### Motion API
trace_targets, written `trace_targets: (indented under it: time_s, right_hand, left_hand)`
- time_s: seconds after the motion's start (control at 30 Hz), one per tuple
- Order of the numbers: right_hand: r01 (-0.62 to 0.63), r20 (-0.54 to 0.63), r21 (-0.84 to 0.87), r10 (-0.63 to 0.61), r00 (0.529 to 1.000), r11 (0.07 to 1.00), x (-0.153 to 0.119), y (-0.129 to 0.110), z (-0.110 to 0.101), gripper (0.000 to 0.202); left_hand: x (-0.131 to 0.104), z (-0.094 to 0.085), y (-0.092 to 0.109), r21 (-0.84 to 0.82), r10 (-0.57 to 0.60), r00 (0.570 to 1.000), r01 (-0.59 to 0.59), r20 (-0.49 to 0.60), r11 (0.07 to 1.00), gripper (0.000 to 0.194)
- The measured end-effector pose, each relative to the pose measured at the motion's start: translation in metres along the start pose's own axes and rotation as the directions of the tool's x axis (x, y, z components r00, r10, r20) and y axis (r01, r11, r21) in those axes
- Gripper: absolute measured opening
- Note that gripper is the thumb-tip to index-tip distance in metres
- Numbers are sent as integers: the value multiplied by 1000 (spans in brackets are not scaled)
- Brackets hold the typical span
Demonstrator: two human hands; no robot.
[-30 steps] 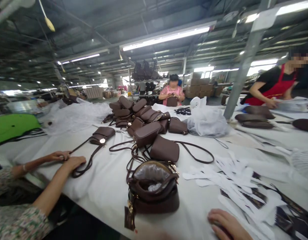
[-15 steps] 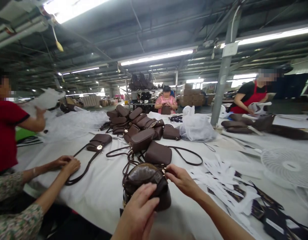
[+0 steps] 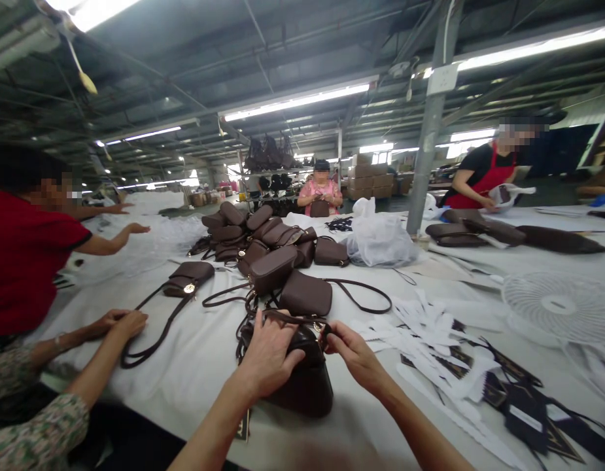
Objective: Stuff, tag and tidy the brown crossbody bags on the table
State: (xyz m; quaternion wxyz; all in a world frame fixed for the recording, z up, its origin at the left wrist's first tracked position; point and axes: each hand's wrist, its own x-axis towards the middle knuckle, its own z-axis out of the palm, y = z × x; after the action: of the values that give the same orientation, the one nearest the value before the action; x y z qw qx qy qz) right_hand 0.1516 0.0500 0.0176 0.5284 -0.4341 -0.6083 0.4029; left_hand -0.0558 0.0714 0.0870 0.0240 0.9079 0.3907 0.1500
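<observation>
A dark brown handbag point(image 3: 302, 392) stands upright on the white-covered table in front of me. My left hand point(image 3: 267, 353) lies over its top, fingers bent across the upper edge and thumb to the front. At the bag's upper right corner, beside a gold-coloured fitting, my right hand point(image 3: 350, 353) pinches a small dark part. My fingers partly hide that part, and the bag's opening is mostly covered. A black hang tag point(image 3: 243, 426) dangles at the lower left. Just behind, another brown bag point(image 3: 306, 293) rests with its strap looped to the right.
Many brown bags point(image 3: 273, 267) are heaped beyond. A co-worker's hands point(image 3: 120, 324) are at the strap of a bag point(image 3: 188, 280) on the left. White paper strips point(image 3: 430, 347), black tags point(image 3: 525, 415) and a white fan point(image 3: 560, 304) lie right. A post point(image 3: 424, 150) rises behind.
My left hand has moved up and forward onto the bag's top, and the grey-brown interior seen before is now covered. My right hand stays at the corner. The co-worker in red leans forward, arms outstretched.
</observation>
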Motion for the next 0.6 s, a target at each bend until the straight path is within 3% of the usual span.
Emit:
trace_targets:
  time_s: [0.1, 0.2, 0.3, 0.37, 0.47, 0.6]
  right_hand:
    - [-37, -11, 50, 38, 999, 998, -1, 1, 2, 27]
    - [-99, -77, 12, 100, 992, 995, -5, -1, 5, 27]
    - [-171, -266, -214, 111, 958, 962, -14, -7, 8, 25]
    - [-159, -329, -431, 10, 944, 888, -21, -11, 11, 25]
    - [-29, -216, -678, -161, 963, 735, -26, -12, 15, 16]
    - [25, -35, -895, -127, 991, 445, -21, -6, 10, 29]
  left_hand:
    - [3, 4, 3, 25, -30, 997, 32, -68, 999, 27]
    - [9, 11, 9, 53, -32, 996, 36, -86, 998, 18]
    - [14, 16, 16, 61, -66, 994, 72, -84, 996, 15]
    - [15, 19, 18, 50, -65, 993, 70, -103, 996, 14]
    - [13, 22, 18, 19, -32, 990, 35, -137, 999, 15]
    - [8, 22, 15, 24, -21, 987, 25, -159, 999, 7]
